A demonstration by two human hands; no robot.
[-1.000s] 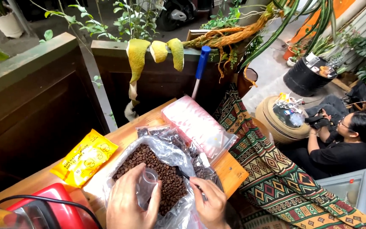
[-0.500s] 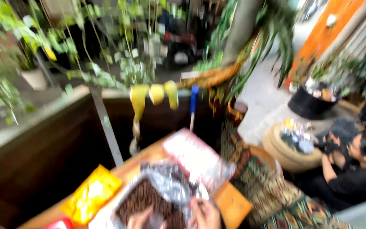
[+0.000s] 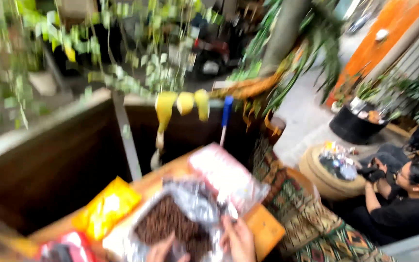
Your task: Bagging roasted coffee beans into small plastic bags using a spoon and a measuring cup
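Lying lengthwise away: bean bag (image 3: pixel 180 225)

I am out on a patio, at a wooden table (image 3: pixel 263 228) beside dark planter boxes (image 3: pixel 49 170); hanging greenery (image 3: pixel 122 58) overhead. Below lie a paved yard (image 3: pixel 306 116) and potted plants (image 3: pixel 364 116).

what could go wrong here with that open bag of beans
1. The open foil bag of dark beans lies slack on the wooden table, steadied only by the right hand at its rim; a tug might spill beans.
2. The bag sits near the table's right edge, above the patterned cloth, so spilled beans would likely roll off.
3. The left hand is low in frame and blurred, so its hold is unclear.
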